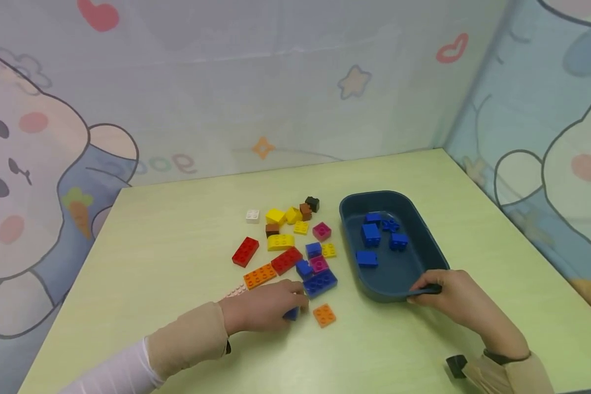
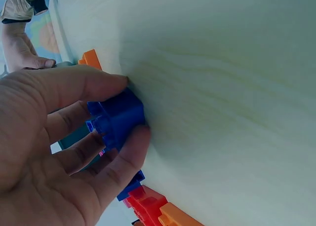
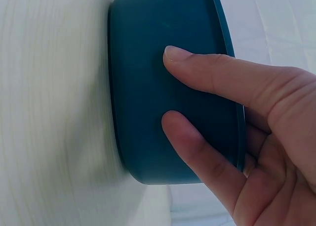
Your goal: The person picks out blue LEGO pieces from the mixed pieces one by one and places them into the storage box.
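Note:
My left hand (image 1: 268, 306) pinches a blue toy building brick (image 2: 121, 114) between thumb and fingers, low over the table. In the head view only a corner of that brick shows below the fingers. A flat orange brick (image 1: 324, 315) lies just right of this hand, and a long blue brick (image 1: 320, 283) lies beyond it. My right hand (image 1: 455, 298) grips the near rim of a dark teal tub (image 1: 391, 298), with thumb and a finger against its outer wall (image 3: 148, 97) in the right wrist view. Several blue bricks (image 1: 371, 235) lie inside the tub.
Left of the tub lie more loose bricks: red (image 1: 245, 251), orange (image 1: 259, 276), yellow (image 1: 280, 242), pink (image 1: 322, 231), brown (image 1: 305, 211), black (image 1: 312, 203) and white (image 1: 253, 215). Two smaller blue bricks (image 1: 313, 249) sit among them. A printed cloth wall (image 1: 276, 98) borders the table's far edge.

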`<state>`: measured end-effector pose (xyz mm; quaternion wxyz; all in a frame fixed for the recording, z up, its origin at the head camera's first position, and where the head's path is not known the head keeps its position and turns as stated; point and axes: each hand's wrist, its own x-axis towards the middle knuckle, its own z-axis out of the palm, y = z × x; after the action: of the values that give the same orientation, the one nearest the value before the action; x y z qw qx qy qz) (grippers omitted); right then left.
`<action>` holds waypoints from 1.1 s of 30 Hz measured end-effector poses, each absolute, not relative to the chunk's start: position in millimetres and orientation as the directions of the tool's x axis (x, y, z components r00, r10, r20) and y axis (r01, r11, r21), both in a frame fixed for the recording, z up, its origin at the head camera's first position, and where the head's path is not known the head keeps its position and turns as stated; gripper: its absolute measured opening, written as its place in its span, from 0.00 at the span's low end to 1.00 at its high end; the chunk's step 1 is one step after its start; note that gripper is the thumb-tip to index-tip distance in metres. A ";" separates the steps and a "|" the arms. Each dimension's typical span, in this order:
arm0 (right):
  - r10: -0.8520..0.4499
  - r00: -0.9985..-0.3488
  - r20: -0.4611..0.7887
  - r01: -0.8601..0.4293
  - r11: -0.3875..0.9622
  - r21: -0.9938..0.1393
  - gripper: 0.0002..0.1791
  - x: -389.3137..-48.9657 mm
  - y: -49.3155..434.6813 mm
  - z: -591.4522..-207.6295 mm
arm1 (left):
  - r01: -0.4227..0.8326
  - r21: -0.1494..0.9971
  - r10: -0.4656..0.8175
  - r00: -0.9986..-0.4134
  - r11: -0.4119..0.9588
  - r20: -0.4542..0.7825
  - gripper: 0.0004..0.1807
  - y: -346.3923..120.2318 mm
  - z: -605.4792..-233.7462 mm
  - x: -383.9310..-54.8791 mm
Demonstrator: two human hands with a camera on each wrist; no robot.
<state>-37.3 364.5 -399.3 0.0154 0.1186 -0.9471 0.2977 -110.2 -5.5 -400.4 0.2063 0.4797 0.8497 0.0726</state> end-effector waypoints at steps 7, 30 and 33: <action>-0.207 -0.974 0.092 -0.223 0.797 -0.561 0.07 -36.3 362.4 -398.2 | 0.785 0.304 0.838 -0.468 0.540 -0.279 0.19 -5.3 -398.7 -108.7; -0.193 -0.980 0.047 -0.184 0.799 -0.572 0.05 -35.5 361.1 -397.0 | 0.796 0.313 0.854 -0.463 0.519 -0.238 0.15 -8.5 -366.4 -118.6; -0.192 -0.980 0.048 -0.184 0.802 -0.568 0.05 -36.6 361.3 -395.4 | 0.801 0.296 0.854 -0.488 0.521 -0.182 0.15 -12.1 -343.8 -128.5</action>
<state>-36.6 361.3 -395.4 -0.0060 0.0990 -0.9491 0.2988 -128.5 -12.1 -343.8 0.1543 0.4820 0.8582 0.0855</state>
